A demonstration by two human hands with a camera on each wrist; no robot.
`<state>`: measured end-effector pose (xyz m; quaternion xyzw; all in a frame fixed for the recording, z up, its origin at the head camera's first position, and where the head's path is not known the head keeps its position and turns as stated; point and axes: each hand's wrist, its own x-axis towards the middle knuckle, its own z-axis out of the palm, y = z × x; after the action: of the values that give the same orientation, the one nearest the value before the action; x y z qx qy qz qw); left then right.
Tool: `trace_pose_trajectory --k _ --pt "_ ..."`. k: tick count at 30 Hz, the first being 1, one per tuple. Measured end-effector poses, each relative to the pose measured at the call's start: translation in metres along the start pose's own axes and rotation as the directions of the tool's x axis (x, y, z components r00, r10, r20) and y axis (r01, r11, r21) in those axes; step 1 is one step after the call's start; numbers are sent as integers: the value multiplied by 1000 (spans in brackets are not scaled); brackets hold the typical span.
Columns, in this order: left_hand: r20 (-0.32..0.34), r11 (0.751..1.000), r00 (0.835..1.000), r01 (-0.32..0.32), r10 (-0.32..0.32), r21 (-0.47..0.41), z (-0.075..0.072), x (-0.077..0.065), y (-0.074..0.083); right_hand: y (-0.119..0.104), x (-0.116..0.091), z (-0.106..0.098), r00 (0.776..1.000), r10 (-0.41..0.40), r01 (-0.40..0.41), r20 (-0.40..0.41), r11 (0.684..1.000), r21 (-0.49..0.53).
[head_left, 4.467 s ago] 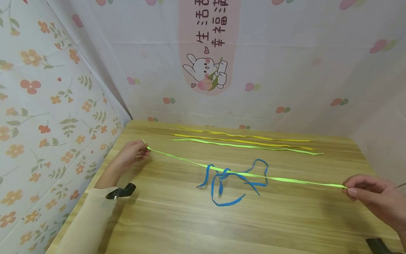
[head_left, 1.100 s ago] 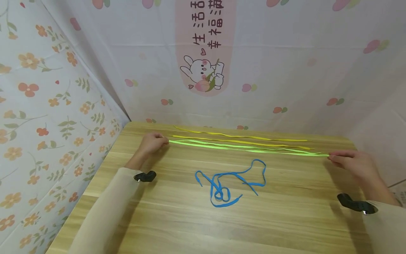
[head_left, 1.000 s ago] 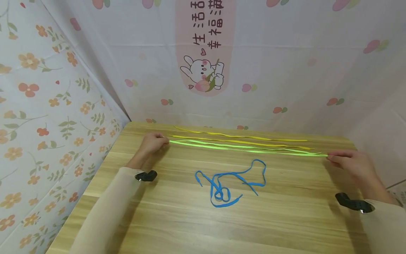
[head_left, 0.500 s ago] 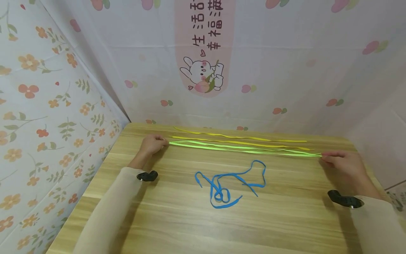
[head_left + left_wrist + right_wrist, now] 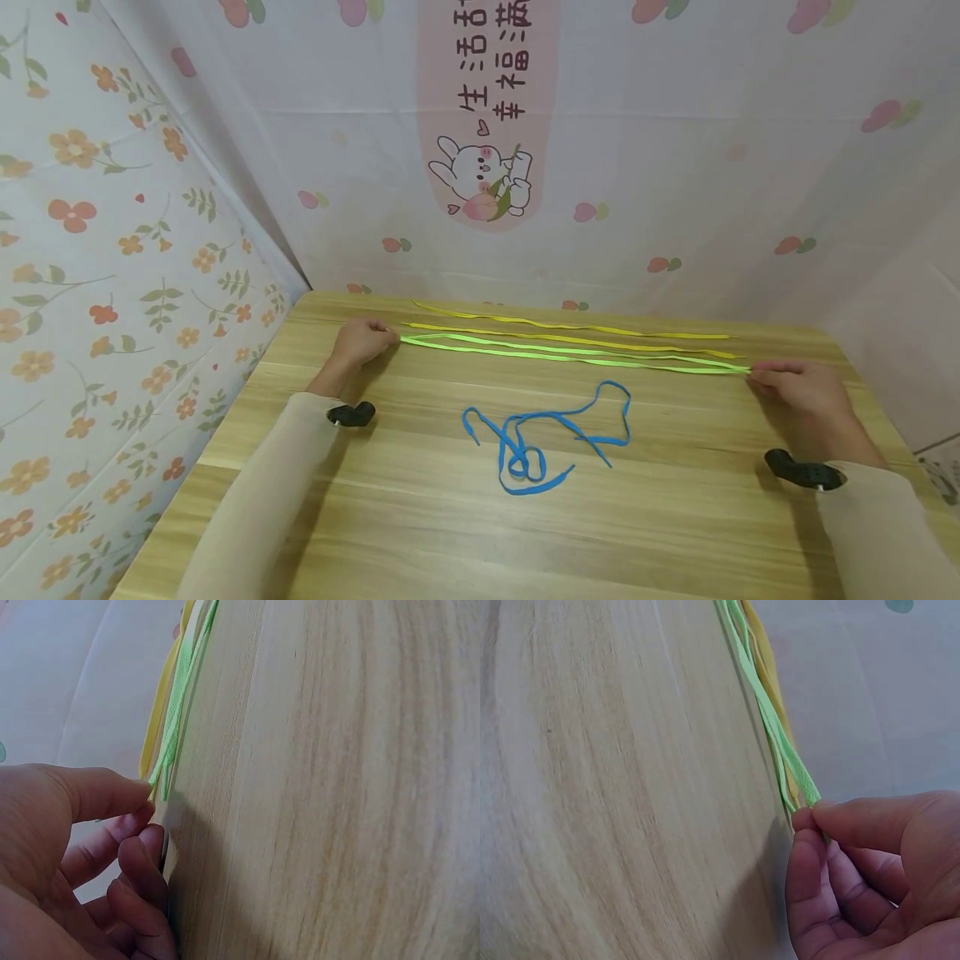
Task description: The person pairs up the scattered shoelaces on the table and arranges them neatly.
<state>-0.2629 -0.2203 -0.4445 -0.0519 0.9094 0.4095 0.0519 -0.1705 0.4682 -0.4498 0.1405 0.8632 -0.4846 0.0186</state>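
A neon green shoelace (image 5: 525, 354) runs across the back of the table, the nearer of two. My left hand (image 5: 362, 343) pinches its left end between thumb and forefinger; the left wrist view shows the lace (image 5: 171, 735) leaving the fingertips. Its right end is pinched by my right hand (image 5: 806, 392), and in the right wrist view the lace (image 5: 780, 735) slants up from the thumb. Just behind it lies a second green shoelace (image 5: 525, 340), close to it at both ends. Two yellow shoelaces (image 5: 540, 335) lie farther back, roughly parallel.
A tangled blue shoelace (image 5: 555, 415) lies in loops at the middle of the wooden table (image 5: 450, 533). A printed curtain (image 5: 675, 167) hangs along the back edge, and a floral cloth (image 5: 112, 333) hangs at the left.
The green shoelace, earlier stretched taut over the blue one, now lies beside the other green lace. My right hand has shifted left, slackening it. The blue lace's left part has moved and coiled.
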Motion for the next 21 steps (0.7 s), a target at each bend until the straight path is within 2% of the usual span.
trace_pose_trajectory --k 3,8,14,16,21 --pt "0 1000 1000 -5 5 16 0 0 0 0 -1 0 1000 -1 1 9 1000 -7" --pt "4 995 999 -52 52 89 0 4 -3 -1 -3 0 1000 -2 3 22 999 -45" --pt "1 985 997 -81 82 154 7 34 -34 -3 -1 1 1000 -2 6 32 993 -122" --pt "-3 985 997 -77 78 152 9 37 -38 -3 -1 0 999 0 5 34 989 -149" --pt "8 989 997 -82 81 120 -1 17 -25 0 -3 -6 999 -23 29 29 971 -237"
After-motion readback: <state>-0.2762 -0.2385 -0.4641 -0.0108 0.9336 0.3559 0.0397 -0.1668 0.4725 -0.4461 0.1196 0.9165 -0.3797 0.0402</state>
